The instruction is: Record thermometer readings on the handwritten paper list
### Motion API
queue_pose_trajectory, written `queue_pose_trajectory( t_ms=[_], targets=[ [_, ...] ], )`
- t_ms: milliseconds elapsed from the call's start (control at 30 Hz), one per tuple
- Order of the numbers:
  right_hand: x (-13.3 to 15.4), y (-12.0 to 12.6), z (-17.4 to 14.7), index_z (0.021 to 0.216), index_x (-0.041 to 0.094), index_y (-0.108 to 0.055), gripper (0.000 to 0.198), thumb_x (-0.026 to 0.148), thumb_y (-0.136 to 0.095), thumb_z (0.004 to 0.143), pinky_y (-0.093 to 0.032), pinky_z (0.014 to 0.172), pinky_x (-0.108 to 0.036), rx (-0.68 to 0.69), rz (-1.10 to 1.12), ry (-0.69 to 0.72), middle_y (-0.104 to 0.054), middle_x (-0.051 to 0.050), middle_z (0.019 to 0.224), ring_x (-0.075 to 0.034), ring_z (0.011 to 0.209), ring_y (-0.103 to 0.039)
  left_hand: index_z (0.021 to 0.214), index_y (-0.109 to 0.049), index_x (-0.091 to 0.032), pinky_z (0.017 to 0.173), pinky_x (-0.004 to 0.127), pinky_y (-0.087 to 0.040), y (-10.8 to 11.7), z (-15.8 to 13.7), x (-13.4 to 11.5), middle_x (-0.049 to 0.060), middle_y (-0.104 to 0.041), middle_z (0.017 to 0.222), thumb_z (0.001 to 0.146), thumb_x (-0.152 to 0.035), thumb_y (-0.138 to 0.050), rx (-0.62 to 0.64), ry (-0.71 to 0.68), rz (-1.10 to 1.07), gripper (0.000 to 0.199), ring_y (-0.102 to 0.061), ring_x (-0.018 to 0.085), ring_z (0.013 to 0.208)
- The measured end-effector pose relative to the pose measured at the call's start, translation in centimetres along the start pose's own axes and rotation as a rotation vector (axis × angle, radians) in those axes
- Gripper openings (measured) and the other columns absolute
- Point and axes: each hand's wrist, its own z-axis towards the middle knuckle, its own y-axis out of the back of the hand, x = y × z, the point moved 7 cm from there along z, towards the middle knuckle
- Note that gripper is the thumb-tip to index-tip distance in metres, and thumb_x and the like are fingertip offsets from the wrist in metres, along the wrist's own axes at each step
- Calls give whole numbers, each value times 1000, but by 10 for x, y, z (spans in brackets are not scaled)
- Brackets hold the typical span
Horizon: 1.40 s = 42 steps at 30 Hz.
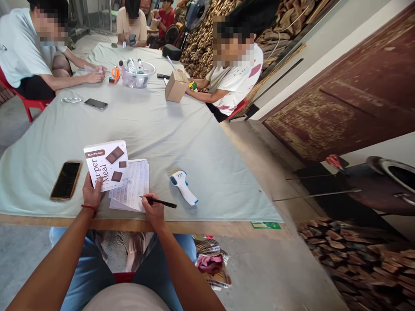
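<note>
Clearly, left fingers [99, 183] clasp a white box [106, 168] and right fingers [148, 200] pinch a black pen [165, 203].

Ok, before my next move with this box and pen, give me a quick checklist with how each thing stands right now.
1. Box secured: ok, the left hand holds the white box, printed front facing you.
2. Pen gripped: ok, the black pen is in the right hand.
3. Pen tip touching paper: cannot tell; it shows over the sheets.
4. Sheets fully visible: not ok, the box hides part of them.
5. Sheet entries readable: cannot tell, too small.
6. White thermometer apart from the right hand: ok, it lies to its right.
</note>
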Motion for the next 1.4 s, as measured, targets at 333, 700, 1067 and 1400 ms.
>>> queue_pose_trajectory(
  t_ms=[333, 700, 1067, 1400],
  targets=[
    [1, 1, 0, 75, 21, -63, 21, 40, -55, 76, -46, 59, -28, -14, 12, -13, -60, 1, 62, -16, 59, -54, 120, -59, -15, 85, 40, -53, 0, 0, 0, 14, -71, 109, 89, -60, -50, -6, -11, 3, 55, -67, 28, 97],
    [-3, 0, -1, 76, 21, -63, 22, 41, -55, 76, -47, 60, -29, -28, -29, -17, -60, 1, 63, -17, 60, -55, 120, -59, -16, 85, 40, -54, 0, 1, 1, 13, -72, 108, 88, -63, -51, -5, 8, -23, 57, -68, 27, 96],
    [-2, -2, 1, 77, 21, -64, 22, 40, -54, 77, -47, 60, -29, 6, -13, 7, -59, 1, 63, -16, 59, -54, 117, -59, -16, 82, 39, -54, 0, -1, 2, 13, -72, 107, 88, -62, -51, -20, 26, -29, 55, -68, 27, 94],
    [-2, -2, 1, 76, 21, -63, 20, 38, -54, 75, -46, 59, -29, 6, -4, -5, -58, 1, 63, -16, 58, -53, 120, -59, -15, 84, 39, -53, 0, -1, 4, 14, -71, 109, 89, -60, -51, -8, 15, -23, 56, -67, 27, 97]
  ],
)
